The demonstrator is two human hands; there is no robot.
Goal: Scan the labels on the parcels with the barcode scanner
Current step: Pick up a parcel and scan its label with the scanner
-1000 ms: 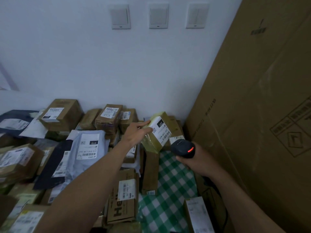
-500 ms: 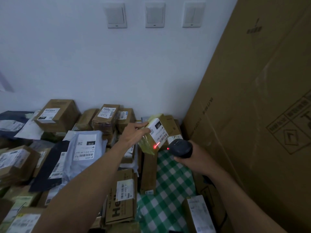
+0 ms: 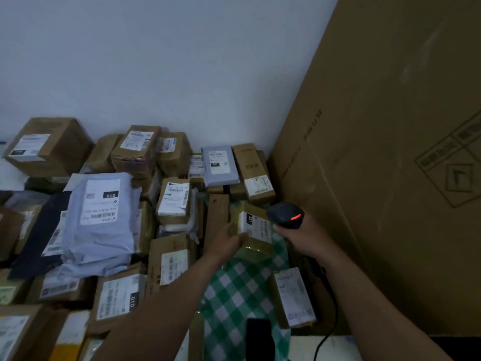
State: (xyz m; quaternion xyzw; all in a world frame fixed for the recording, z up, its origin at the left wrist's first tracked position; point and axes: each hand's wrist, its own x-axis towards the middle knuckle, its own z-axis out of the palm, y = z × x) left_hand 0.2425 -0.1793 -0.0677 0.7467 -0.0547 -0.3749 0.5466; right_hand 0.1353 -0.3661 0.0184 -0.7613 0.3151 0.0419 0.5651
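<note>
My left hand point(image 3: 229, 239) grips a small yellow-taped parcel point(image 3: 252, 230) by its left side, low over the green checked cloth point(image 3: 239, 290). Its white label with a black "231" tag faces up and to the right. My right hand point(image 3: 299, 237) is closed around the black barcode scanner point(image 3: 285, 214), whose head sits just right of the parcel and shows a red light on top. The scanner's cable point(image 3: 329, 316) trails down beside my right forearm. Labelled parcels cover the table to the left and behind.
A huge upright cardboard box point(image 3: 390, 152) walls off the right side. A grey mailer point(image 3: 100, 217) marked "010" lies on the left pile, a brown box point(image 3: 294, 295) lies on the cloth near my right arm, and a dark phone-like object point(image 3: 259, 337) lies at the front.
My left hand has brought the yellow-taped parcel down and to the right, from over the pile to just above the checked cloth. The view has tilted downward. The red scan line is gone from the label.
</note>
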